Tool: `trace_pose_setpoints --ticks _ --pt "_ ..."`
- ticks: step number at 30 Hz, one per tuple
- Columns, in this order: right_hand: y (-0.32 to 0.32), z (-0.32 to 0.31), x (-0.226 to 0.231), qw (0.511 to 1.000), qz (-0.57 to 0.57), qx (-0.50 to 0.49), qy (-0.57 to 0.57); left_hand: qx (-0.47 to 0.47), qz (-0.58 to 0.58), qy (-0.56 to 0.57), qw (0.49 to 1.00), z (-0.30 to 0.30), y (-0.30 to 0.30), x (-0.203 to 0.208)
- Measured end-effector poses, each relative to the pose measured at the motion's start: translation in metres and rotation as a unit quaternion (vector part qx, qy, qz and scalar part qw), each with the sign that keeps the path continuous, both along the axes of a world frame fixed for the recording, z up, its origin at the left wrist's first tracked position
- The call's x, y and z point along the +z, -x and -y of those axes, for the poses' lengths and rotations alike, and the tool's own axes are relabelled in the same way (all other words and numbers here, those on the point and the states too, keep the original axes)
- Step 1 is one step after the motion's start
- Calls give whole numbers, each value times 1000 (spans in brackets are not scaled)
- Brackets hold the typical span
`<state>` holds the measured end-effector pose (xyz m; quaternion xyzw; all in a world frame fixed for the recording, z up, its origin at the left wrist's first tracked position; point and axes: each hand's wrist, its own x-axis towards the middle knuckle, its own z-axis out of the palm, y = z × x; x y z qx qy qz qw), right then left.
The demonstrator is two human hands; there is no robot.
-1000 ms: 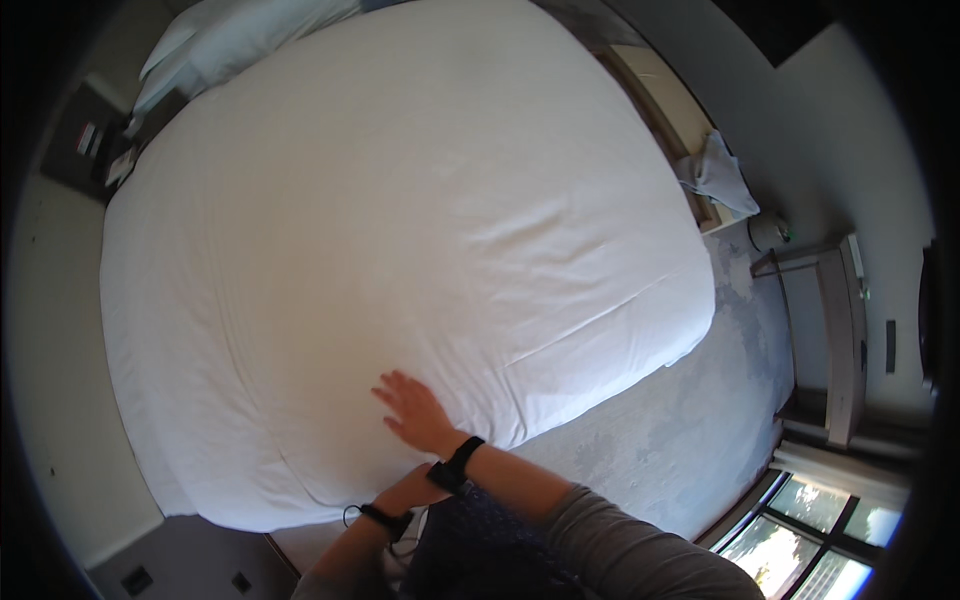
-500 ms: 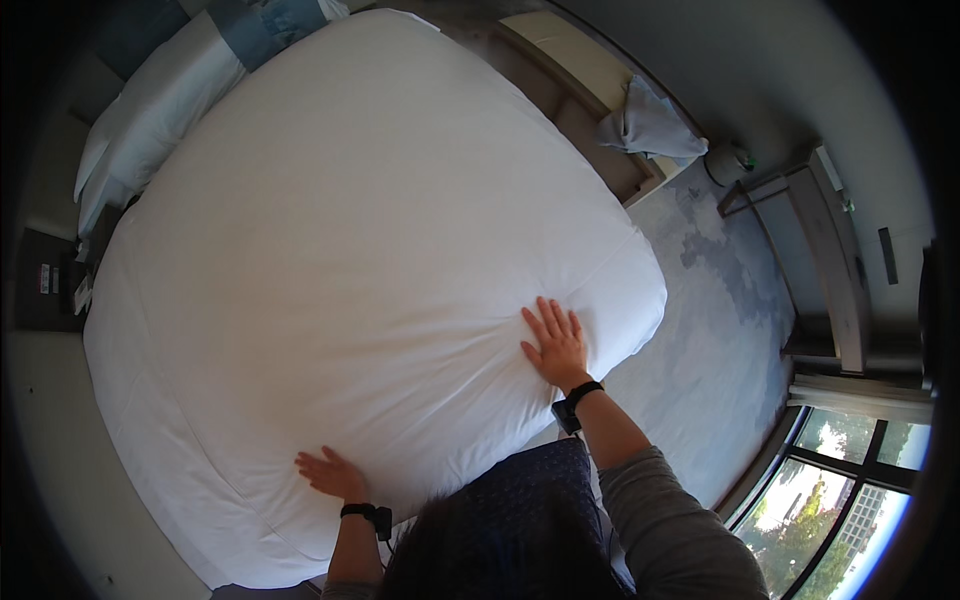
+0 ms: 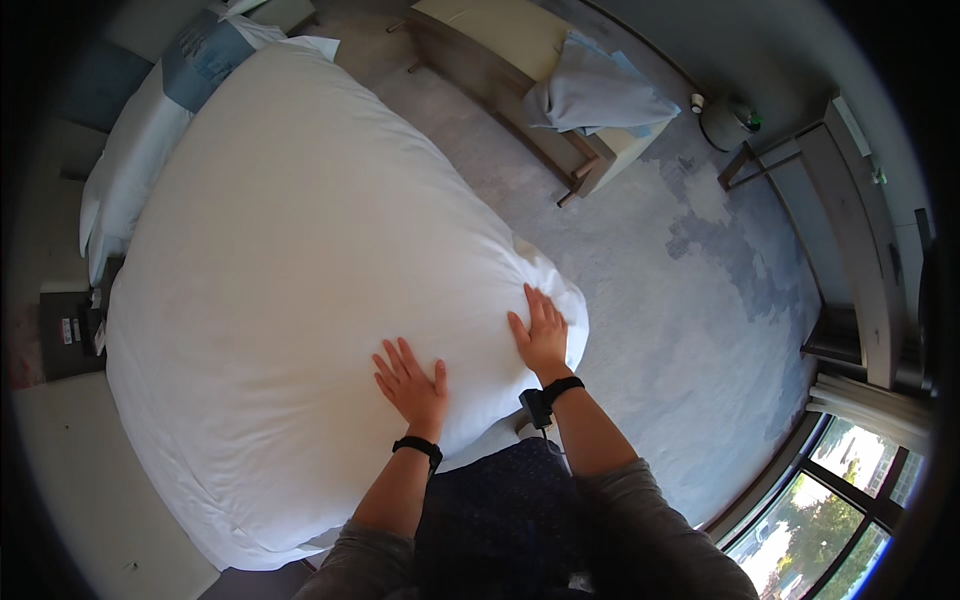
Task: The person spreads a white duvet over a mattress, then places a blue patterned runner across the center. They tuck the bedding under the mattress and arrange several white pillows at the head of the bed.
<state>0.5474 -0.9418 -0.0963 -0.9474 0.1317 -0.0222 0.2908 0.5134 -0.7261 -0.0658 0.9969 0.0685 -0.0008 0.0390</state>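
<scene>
A big white duvet (image 3: 290,230) covers the bed in front of me, smooth in the middle and creased around my palms. My left hand (image 3: 415,388) rests flat on it near the close edge, fingers spread. Farther right, by the bed's corner, my right hand (image 3: 543,335) presses on the duvet with its fingers stretched out. Bunched folds of cloth rise just beyond that hand. Neither hand grips anything. Each wrist wears a black band, and a small dark box with a cable sits at the right one.
A cream-topped bench (image 3: 490,35) with a crumpled grey-blue cloth (image 3: 600,90) stands at the far right. Beyond it are a bin (image 3: 728,125) and a wooden desk (image 3: 850,230). White pillows (image 3: 150,130) lie at the far left, above a dark nightstand (image 3: 65,335). A window is lower right.
My left hand has moved right and farther up the duvet, closer to my right hand. The duvet's right corner has drawn in leftward and bunched. The view has shifted, showing more floor.
</scene>
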Motion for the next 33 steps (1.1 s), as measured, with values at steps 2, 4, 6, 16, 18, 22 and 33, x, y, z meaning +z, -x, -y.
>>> trace_pose_setpoints --ticks 2,4,6,16,18,22,33 --pt "11 27 -29 974 -66 15 -216 -41 -10 7 999 47 -10 4" --pt "22 39 -38 975 -75 8 -208 -47 -9 5 999 78 -15 9" --pt "35 61 -52 942 -227 -52 -243 -111 -17 4 994 109 -18 15" --pt "37 167 -91 925 -346 42 -152 -182 -73 -23 980 153 -40 11" --pt "-9 163 -89 930 -255 24 -262 -170 -73 -23 983 146 -39 7" --pt "-103 141 -130 861 -232 -18 -453 -179 -47 -32 982 141 -41 -6" --pt "-161 101 -115 894 -314 124 -294 -101 -113 -60 987 114 -38 26"
